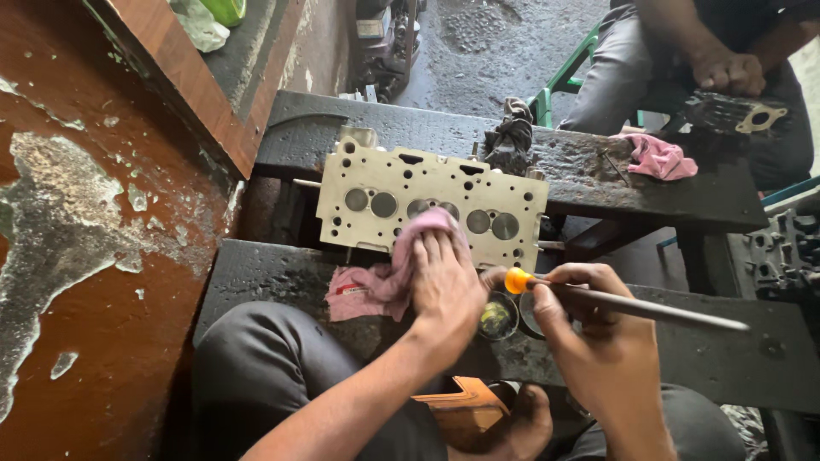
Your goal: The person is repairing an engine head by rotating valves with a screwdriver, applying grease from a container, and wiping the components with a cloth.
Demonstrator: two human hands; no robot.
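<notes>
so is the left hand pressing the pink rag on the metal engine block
Yes, the left hand presses the pink rag against the near edge of the pale metal engine block.

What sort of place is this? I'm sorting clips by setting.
Most likely an engine repair workshop: a metal cylinder head lies across greasy black benches, the left hand wipes it with a pink rag, and another engine part sits nearby.
</notes>
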